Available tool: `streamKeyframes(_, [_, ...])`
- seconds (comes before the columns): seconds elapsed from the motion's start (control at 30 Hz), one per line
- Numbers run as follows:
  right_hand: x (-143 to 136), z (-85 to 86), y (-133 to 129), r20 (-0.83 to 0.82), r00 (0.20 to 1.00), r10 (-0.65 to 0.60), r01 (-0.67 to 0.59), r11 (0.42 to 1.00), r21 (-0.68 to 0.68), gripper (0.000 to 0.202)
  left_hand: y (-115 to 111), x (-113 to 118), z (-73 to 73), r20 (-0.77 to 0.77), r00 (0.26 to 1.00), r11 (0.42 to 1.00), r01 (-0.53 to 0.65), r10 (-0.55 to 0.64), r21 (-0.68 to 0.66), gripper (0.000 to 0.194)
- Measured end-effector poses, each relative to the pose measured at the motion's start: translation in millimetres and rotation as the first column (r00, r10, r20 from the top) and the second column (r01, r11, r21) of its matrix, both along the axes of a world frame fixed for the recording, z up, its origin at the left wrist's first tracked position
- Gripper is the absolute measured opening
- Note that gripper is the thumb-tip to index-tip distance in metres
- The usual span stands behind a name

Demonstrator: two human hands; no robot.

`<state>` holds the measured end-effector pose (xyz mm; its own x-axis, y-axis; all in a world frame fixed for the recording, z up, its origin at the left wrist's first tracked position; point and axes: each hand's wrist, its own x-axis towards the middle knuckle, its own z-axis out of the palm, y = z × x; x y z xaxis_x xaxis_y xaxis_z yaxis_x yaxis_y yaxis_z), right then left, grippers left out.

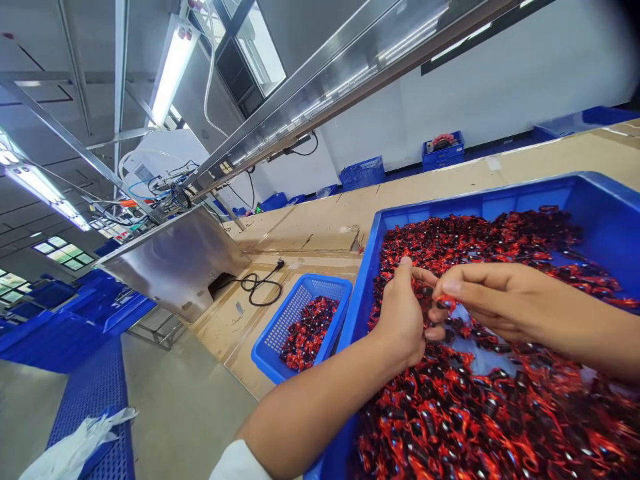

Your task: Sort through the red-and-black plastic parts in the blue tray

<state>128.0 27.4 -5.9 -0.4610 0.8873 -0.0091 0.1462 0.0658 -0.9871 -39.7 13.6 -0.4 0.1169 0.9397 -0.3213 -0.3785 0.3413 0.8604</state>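
Observation:
Both hands are over a large blue tub [367,280] holding a great many small, shiny red-and-black pieces [450,413], whose exact kind I cannot make out. The thumb and fingers of my right hand [500,300] pinch one small red-and-black piece [450,305]. Close beside it, my left hand [404,317] has its thumb raised and its fingers curled toward the right one. What the left fingers hold, if anything, is hidden. Left of the tub stands a smaller blue basket [273,340] with more such pieces inside.
A black power cord with a plug [265,287] lies on the cardboard-covered table [310,233]. Beyond it are a steel machine housing [175,260] and a long metal rail [320,100] overhead. Blue crates [363,173] line the wall; a white bag [80,447] lies lower left.

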Motion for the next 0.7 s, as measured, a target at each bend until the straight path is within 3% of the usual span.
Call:
streamKeyframes(0.07, [0.7, 4.1, 2.7, -0.108, 0.994, 0.028, -0.053, 0.970, -0.236, 0.068, 0.5, -3.4, 2.3, 0.041, 0.998, 0.999, 0.045, -0.045, 0.006, 0.052])
streamKeyframes(0.13, [1.3, 5.7, 5.0, -0.191, 0.981, 0.035, -0.094, 0.946, -0.309, 0.065, 0.6, -5.6, 4.4, 0.047, 0.996, 0.998, 0.069, -0.069, 0.009, 0.051])
streamKeyframes(0.3, [2.2, 1.1, 7.6, -0.286, 0.956, 0.060, -0.162, 0.922, -0.351, 0.053, -1.0, -6.7, 7.1, 0.014, 0.996, 0.996, 0.084, -0.085, 0.037, 0.049])
streamKeyframes(0.57, [6.2, 7.4, 5.5, -0.307, 0.947, 0.094, -0.223, 0.881, -0.418, 0.047, -3.5, -8.0, 2.4, -0.140, 0.972, 0.953, 0.214, -0.187, 0.214, 0.080])
streamKeyframes(0.63, [7.9, 8.8, 6.0, -0.294, 0.951, 0.094, -0.208, 0.899, -0.385, 0.049, -3.7, -8.9, -0.4, -0.182, 0.966, 0.926, 0.233, -0.185, 0.298, 0.087])
streamKeyframes(0.7, [9.4, 9.4, 6.1, -0.243, 0.967, 0.074, -0.136, 0.959, -0.248, 0.053, -4.7, -10.3, -3.0, -0.209, 0.959, 0.898, 0.255, -0.189, 0.359, 0.090])
